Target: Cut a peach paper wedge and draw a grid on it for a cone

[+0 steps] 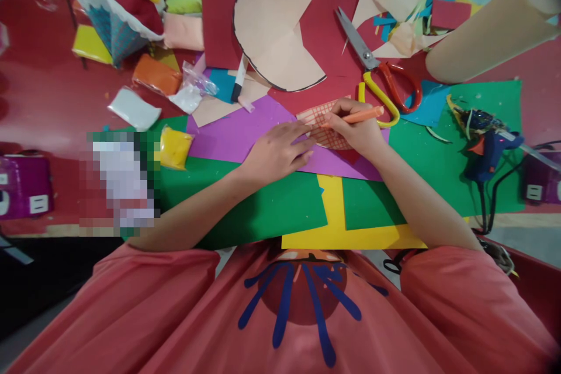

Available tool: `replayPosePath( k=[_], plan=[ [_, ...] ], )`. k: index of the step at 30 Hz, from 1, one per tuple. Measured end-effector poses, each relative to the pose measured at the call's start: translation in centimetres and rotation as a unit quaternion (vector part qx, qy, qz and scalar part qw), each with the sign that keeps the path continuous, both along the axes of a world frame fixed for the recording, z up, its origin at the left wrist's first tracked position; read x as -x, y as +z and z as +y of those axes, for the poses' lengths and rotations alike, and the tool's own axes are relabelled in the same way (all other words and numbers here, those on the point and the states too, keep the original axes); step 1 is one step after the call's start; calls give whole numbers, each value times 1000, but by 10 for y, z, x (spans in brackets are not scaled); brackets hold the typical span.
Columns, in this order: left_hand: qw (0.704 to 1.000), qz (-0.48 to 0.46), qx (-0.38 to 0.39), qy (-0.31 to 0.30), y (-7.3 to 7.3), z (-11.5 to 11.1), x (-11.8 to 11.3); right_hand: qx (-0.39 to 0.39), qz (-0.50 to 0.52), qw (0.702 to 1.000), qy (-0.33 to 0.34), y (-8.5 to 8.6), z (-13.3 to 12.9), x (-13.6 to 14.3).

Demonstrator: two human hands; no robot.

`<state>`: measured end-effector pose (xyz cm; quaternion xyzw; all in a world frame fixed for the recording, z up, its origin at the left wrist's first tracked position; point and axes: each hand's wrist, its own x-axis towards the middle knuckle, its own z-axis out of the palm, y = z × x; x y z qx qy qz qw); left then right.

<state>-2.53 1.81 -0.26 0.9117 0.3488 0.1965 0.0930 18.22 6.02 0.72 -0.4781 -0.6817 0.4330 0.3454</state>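
My right hand (357,128) is closed around an orange marker (362,115), its tip down on a small cream paper piece (318,117) covered with orange crossing lines. My left hand (278,152) lies flat with fingers stretched, the fingertips at the left edge of that piece. Beneath both is a purple sheet (258,128), which overlaps green sheets (263,204) and a yellow sheet (350,239). Just beyond my right hand lie scissors (372,64) with red and yellow handles, blades apart.
A large cream cut-out (272,23) with a black outline and a black-capped marker (239,79) lie ahead. Clay packets (156,75) and patterned cones (118,20) stand left. At right are a blue glue gun (486,155), its cord, a cream paper roll (486,29) and paper scraps (407,3).
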Motion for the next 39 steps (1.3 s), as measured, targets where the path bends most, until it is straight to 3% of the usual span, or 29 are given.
replayPosePath(
  k=[11,17,27,34,39],
  plan=[
    [1000,-5,11,-2,0,1,0,22,-6,1000,14,9,1,1],
    [1000,-3,3,0,-1,0,0,11,-6,1000,-12,7,-1,4],
    [1000,2,20,0,0,1,0,22,-50,997,48,6,0,0],
    [1000,2,14,-1,0,1,0,18,-30,999,17,8,-1,2],
    [1000,1,0,-1,1,1,0,25,-43,998,34,6,-1,1]
  ],
)
